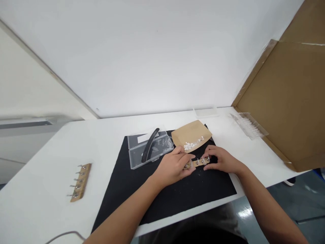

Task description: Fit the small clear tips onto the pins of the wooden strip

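Observation:
A small wooden strip (pixel 197 163) with metal knobs and clear pieces lies low over the black mat (pixel 188 193). My left hand (pixel 175 166) is closed on its left end. At the right end, my right hand (pixel 218 160) grips it between thumb and fingers. Just behind the hands is a tan paper sheet (pixel 188 134) bearing small white pieces (pixel 189 146). Left of that sheet stands an open clear plastic case (pixel 137 157) with clear slivers inside, and a curved black file (pixel 149 145) rests across it.
A second wooden strip (pixel 82 183) with upright clips lies on the white table (pixel 50 162) at left. A clear box of pale tips (pixel 248 125) sits at right, beside a cardboard panel (pixel 291 101). A cable (pixel 67 233) crosses the lower left.

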Available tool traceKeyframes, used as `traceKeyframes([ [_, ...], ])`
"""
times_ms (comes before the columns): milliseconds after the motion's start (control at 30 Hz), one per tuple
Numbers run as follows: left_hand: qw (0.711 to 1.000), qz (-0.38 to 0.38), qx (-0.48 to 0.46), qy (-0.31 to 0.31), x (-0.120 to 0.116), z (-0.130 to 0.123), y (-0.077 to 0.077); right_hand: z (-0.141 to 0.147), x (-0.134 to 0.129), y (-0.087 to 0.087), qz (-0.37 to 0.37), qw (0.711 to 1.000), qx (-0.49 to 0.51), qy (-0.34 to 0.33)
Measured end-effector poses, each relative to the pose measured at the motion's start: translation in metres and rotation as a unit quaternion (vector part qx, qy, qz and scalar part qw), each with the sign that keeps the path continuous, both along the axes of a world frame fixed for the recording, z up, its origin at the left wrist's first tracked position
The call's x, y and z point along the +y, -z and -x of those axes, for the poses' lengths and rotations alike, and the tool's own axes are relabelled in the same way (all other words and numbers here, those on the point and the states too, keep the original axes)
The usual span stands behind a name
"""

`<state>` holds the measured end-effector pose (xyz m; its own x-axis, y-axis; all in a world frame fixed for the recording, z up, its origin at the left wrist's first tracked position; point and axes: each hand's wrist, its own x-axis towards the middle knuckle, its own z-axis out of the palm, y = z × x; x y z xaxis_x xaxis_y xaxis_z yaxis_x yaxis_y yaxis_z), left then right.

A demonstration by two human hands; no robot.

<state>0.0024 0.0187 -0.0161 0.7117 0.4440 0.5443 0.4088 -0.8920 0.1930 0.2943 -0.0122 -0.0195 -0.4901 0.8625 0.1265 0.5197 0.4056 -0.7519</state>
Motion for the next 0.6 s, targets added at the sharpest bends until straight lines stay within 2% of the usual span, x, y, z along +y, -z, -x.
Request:
traceKeyframes([
  [300,0.999,-0.040,-0.026,0.015,-0.006,-0.008,-0.001,0.005,-0.018,0.003,-0.014,0.998,0.057,0.035],
  [600,0.999,0.002,-0.032,0.021,-0.005,-0.011,0.001,0.005,-0.035,0.008,-0.086,0.989,0.049,0.114],
])
